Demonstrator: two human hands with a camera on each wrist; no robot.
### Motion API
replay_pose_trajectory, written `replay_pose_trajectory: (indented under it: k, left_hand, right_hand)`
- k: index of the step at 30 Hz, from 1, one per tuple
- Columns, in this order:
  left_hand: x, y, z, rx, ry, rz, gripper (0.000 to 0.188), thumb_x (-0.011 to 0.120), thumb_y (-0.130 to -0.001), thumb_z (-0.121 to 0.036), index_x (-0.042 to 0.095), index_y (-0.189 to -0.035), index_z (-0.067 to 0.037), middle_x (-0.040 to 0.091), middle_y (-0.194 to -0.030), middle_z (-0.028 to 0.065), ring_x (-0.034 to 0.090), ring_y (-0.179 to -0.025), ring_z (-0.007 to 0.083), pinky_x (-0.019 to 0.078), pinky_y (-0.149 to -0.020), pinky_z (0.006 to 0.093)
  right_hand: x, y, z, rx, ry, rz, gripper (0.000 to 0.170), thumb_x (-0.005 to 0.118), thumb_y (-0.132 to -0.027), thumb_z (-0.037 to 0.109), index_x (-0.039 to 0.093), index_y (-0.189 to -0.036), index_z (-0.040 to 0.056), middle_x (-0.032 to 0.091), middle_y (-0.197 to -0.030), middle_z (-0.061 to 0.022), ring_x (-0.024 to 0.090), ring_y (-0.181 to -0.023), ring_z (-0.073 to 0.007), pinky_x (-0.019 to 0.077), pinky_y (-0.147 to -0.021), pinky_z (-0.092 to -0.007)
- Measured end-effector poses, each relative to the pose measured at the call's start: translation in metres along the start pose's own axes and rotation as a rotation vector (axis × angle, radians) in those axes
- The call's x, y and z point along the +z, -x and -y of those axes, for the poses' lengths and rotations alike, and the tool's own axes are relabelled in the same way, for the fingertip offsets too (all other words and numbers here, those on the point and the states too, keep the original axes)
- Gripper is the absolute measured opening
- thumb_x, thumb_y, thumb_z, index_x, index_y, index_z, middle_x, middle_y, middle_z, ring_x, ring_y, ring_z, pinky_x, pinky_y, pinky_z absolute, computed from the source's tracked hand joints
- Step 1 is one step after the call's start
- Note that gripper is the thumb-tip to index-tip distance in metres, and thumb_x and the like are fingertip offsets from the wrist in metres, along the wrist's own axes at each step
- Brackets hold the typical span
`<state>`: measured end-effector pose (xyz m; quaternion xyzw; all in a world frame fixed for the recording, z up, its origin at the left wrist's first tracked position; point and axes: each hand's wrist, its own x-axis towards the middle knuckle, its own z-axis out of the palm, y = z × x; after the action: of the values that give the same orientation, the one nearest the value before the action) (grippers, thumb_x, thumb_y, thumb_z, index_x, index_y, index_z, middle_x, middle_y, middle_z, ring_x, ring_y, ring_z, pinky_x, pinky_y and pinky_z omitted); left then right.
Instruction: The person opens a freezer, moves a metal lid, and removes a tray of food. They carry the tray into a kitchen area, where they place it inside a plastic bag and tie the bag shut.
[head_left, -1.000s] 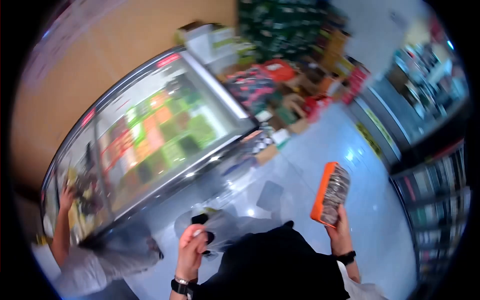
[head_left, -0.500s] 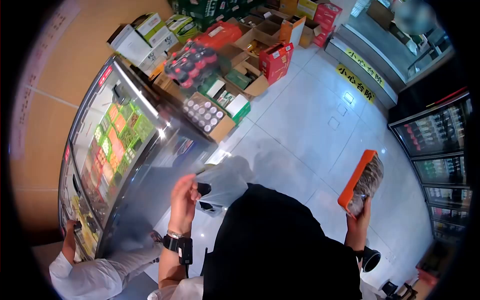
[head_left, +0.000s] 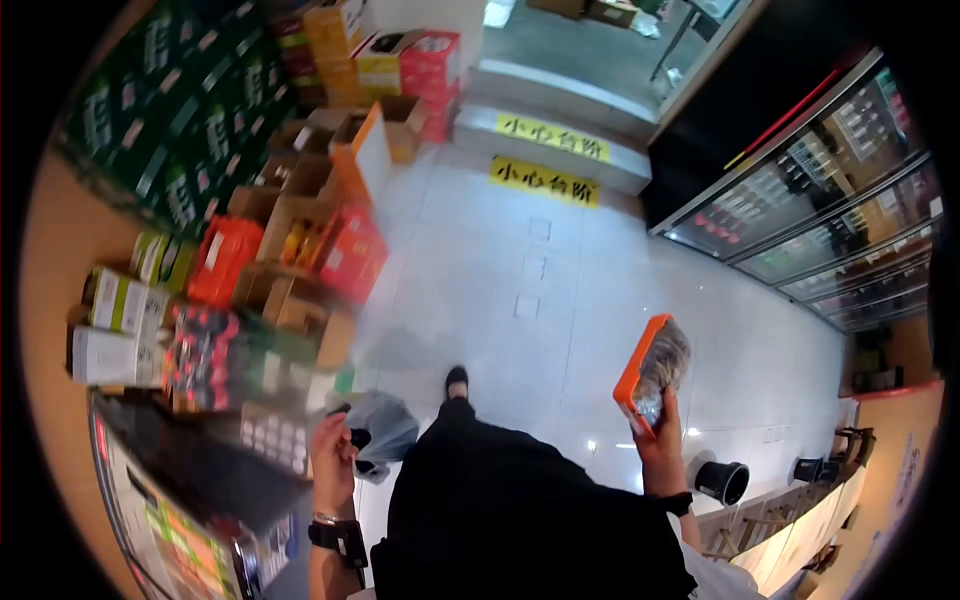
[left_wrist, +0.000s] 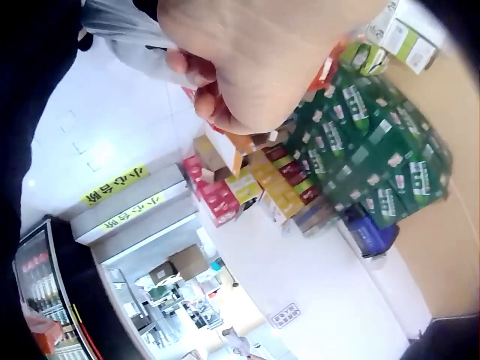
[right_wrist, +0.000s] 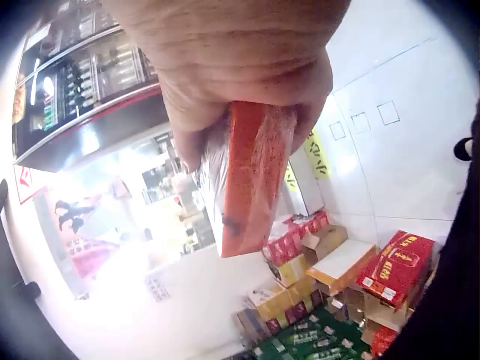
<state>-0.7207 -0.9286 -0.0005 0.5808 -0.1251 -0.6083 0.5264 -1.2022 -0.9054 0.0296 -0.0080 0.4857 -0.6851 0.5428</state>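
My right hand (head_left: 660, 445) grips the near end of an orange tray (head_left: 640, 365) wrapped in clear film, with dark greyish contents. In the right wrist view the fingers and thumb of that hand (right_wrist: 240, 67) pinch the orange tray (right_wrist: 251, 180) from both sides. On the other side, my left hand (head_left: 333, 465) has its fingers curled round the top of a thin translucent plastic bag (head_left: 385, 430) with dark things showing. The left wrist view has the left hand (left_wrist: 247, 67) holding the greyish bag (left_wrist: 135, 37); what lies inside cannot be told.
Cardboard boxes (head_left: 300, 225), bottle packs and green stacked cases (head_left: 180, 110) stand along the left. A display case (head_left: 150, 510) is at lower left. Steps with yellow strips (head_left: 543, 180) rise ahead. Glass-door coolers (head_left: 800, 190) line the right, near a black bin (head_left: 721, 482).
The view has swung to the right, bringing the steps to the middle and the display case to the lower left. Both hands keep their holds. The other person has left the head view.
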Motion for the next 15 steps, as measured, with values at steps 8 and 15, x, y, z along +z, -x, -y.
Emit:
replay_pose_trajectory:
  k: [8, 15]
  left_hand:
    - [0.201, -0.191, -0.063, -0.105, -0.108, 0.090, 0.019, 0.054, -0.090, -0.008, 0.056, -0.108, -0.004, 0.051, -0.070, -0.0011, 0.040, -0.048, 0.0059, 0.0372, -0.046, 0.0226]
    - [0.298, -0.458, -0.021, -0.220, -0.054, 0.087, 0.022, 0.057, -0.080, -0.011, 0.058, -0.101, -0.014, 0.045, -0.059, -0.0020, 0.036, -0.041, 0.0096, 0.0337, -0.037, 0.0287]
  right_hand:
    - [0.027, -0.136, 0.062, -0.176, -0.112, -0.237, 0.041, 0.059, -0.093, 0.018, 0.047, -0.127, 0.0006, 0.060, -0.119, -0.0125, 0.063, -0.102, -0.0261, 0.0555, -0.085, -0.0397]
    - [0.037, -0.315, 0.108, -0.304, -0.136, -0.418, 0.044, 0.063, -0.089, 0.015, 0.045, -0.128, 0.0024, 0.061, -0.114, -0.0129, 0.065, -0.097, -0.0283, 0.0573, -0.082, -0.0444]
